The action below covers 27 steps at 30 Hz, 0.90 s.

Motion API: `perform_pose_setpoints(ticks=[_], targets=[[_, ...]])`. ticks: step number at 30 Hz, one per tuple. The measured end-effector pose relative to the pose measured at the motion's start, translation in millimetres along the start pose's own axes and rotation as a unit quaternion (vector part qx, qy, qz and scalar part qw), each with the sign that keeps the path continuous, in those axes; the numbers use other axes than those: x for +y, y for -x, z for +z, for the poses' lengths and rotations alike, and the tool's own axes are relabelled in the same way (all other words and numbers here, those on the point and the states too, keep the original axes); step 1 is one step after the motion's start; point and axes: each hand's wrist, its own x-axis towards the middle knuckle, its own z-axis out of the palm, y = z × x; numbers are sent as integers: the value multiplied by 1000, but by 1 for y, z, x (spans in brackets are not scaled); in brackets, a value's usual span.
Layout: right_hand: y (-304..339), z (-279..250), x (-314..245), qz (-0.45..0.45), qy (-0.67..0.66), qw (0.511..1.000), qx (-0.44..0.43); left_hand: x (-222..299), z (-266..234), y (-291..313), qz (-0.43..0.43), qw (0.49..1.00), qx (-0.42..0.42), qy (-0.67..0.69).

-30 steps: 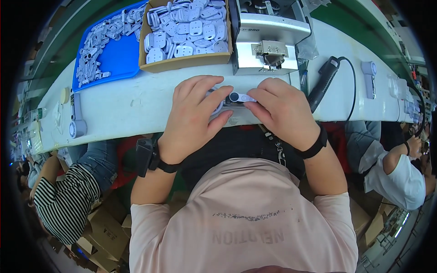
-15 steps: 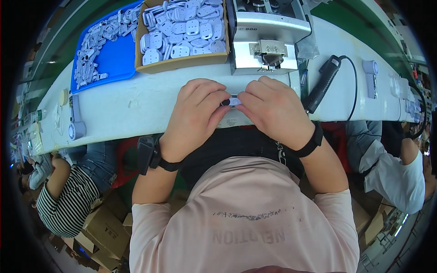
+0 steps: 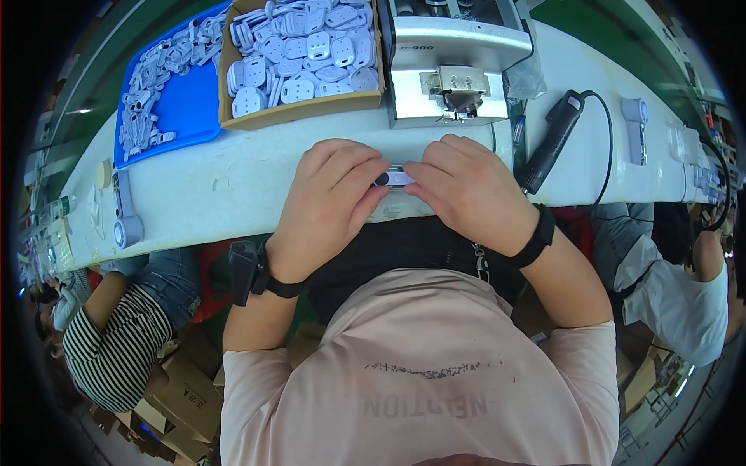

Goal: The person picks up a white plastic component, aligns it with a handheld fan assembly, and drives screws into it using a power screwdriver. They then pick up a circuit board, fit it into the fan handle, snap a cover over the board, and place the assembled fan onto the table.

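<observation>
Beneath your left hand [image 3: 330,190] and right hand [image 3: 470,186]: one white worktable [image 3: 233,182], reaching out to either side. Beyond the right hand: one silver machine [image 3: 416,101]. Beyond the left hand: one brown carton [image 3: 303,112], heaped with pale flat parts [image 3: 318,46]; farther left, one blue tray [image 3: 190,101], bearing smaller pale pieces [image 3: 140,109]. Hands, two: thumb and fingertips of each pinch opposite ends of one part, the left grip partly hidden. Right of your right hand, well apart: one black hand tool [image 3: 553,144]. Between your fingertips: one pale strip [image 3: 399,179], dark round end [image 3: 381,179] toward your left. Handling, as judged: pinch lightly and evenly, hold the strip level, spare its dark end hard pressure.
</observation>
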Motion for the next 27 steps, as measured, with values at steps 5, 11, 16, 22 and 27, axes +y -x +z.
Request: perform_pose_setpoints(ticks=[5,11,16,22,27], targets=[[-1,-6,6,-10,-8,999,-34,-2,1,-1,2,1000,0,-2],[3,0,5,-10,-10,1000,-23,-3,4,-2,15,1000,2,-6],[-3,-3,9,51,-69,995,-58,-3,1,-2,30,999,-3,-21],[3,-2,9,135,-127,976,-111,13,4,8,27,997,10,-77],[15,-2,-5,99,-123,984,-88,36,-15,7,-3,995,-46,-89]])
